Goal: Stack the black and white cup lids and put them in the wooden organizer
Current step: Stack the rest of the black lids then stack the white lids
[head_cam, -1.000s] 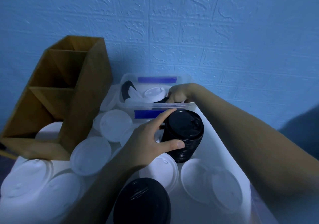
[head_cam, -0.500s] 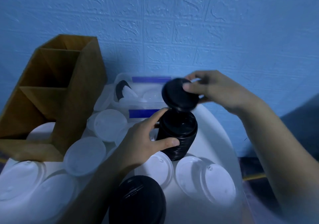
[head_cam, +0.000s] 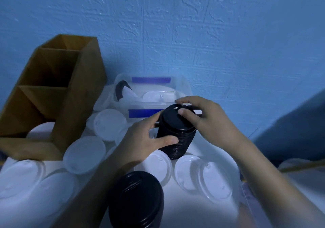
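Left hand [head_cam: 140,140], just right of the wooden organizer [head_cam: 82,96], wraps thumb and fingers round the black lid stack [head_cam: 177,140]; right hand [head_cam: 211,122] has brought its black lid [head_cam: 171,117] down onto the top, fingers curled over its rim. Stacking advances; loading the organizer remains

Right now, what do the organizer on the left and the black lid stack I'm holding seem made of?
Wooden organizer: looks like matte brown wood or wood-look board; flat panels, grain too blurred to tell. Black lid stack: probably thin moulded plastic, slight sheen, fine ribbed rims down its side.
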Available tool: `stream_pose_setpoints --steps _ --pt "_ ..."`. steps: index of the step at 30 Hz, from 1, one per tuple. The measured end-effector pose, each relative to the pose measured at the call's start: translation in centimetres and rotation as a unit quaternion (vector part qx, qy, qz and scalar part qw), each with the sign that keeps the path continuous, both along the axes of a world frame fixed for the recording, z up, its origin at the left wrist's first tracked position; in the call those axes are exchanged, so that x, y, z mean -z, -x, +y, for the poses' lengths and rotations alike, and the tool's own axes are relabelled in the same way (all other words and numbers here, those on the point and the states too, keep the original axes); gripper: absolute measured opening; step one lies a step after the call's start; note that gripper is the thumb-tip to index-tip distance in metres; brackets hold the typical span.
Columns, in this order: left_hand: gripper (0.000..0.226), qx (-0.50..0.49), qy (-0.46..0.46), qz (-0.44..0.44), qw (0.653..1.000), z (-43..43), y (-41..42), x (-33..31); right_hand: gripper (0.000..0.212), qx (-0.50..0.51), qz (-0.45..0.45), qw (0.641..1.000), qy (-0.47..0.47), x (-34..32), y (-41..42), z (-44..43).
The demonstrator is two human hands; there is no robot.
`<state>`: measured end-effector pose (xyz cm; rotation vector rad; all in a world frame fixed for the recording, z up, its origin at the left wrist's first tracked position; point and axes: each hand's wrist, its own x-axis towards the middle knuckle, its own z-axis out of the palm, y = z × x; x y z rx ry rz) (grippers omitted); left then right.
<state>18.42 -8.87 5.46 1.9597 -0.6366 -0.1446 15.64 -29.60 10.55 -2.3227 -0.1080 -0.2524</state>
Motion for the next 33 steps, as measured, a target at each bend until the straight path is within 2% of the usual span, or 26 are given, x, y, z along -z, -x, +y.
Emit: stream_pose_setpoints --steps 2,5,6,7,10,12,17,22,28,33 --pt "0.065 0.000 0.003 0.002 1.000 0.0 0.1 0.0 0.038 -0.036 -0.004 0.998 0.043 -0.1 0.6 -0.2" --pt "0.065 0.000 -0.002 0.006 1.000 0.1 0.0 0.0 0.081 -0.094 0.090 0.990 0.048 -0.3 1.1 -1.0" --pt "0.065 0.000 -0.004 0.006 1.000 0.2 -0.1 0.1 0.088 -0.103 0.102 0.988 0.043 -0.2 1.2 -1.2" --pt "0.065 0.000 -0.006 0.006 1.000 0.2 -0.2 0.1 0.089 -0.108 0.103 0.988 0.034 -0.1 1.2 -1.3" --pt "0.065 0.009 -0.010 0.004 1.000 0.1 -0.2 0.0 0.076 -0.118 0.098 0.988 -0.008 0.4 1.4 -1.4" --pt "0.064 0.010 -0.011 0.001 1.000 0.2 -0.2 0.0 0.077 -0.123 0.097 0.987 -0.024 0.7 1.3 -1.4" --pt "0.065 0.016 -0.016 -0.001 1.000 0.3 -0.2 0.0 0.078 -0.138 0.099 0.985 -0.043 0.5 1.3 -1.3" --pt "0.068 0.006 -0.012 -0.003 1.000 0.2 -0.1 0.2 0.067 -0.119 0.074 0.989 -0.048 1.2 1.6 -1.0" --pt "0.068 0.001 -0.020 -0.008 1.000 0.1 0.0 0.3 0.087 -0.082 0.063 0.994 -0.037 2.0 2.1 -0.5" --pt "0.065 0.001 -0.019 -0.014 1.000 0.1 0.1 0.2 0.082 -0.051 0.042 0.998 -0.017 2.4 2.4 0.2"
